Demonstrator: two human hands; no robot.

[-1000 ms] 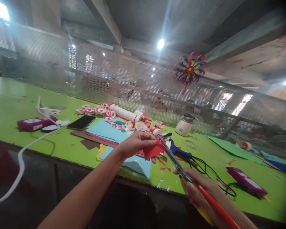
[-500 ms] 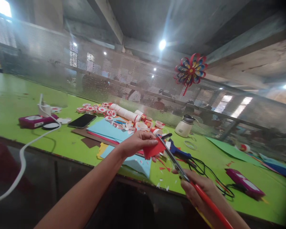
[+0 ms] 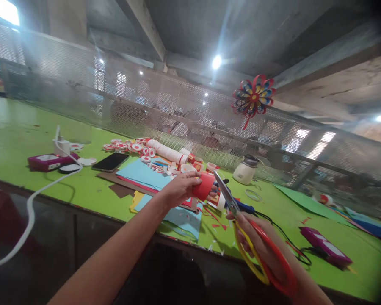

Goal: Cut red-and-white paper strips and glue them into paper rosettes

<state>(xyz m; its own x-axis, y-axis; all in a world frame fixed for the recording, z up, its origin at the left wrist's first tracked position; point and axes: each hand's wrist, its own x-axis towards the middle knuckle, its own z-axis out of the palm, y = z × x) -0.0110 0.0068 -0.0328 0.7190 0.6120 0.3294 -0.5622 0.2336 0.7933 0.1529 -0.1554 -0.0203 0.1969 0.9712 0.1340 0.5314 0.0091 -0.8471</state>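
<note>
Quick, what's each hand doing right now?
Left hand: closed, pinching a red paper piece.
Right hand: closed on the scissors, fingers through the red and yellow handles.

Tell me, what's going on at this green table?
A person is doing paper craft. Their left hand holds up a curled piece of red paper, and their right hand holds scissors with red and yellow handles, the blades pointing up close beside that paper. On the green table below lie blue paper sheets, small paper scraps, a phone and rolled paper cups. A finished paper flower hangs on the mesh behind.
</note>
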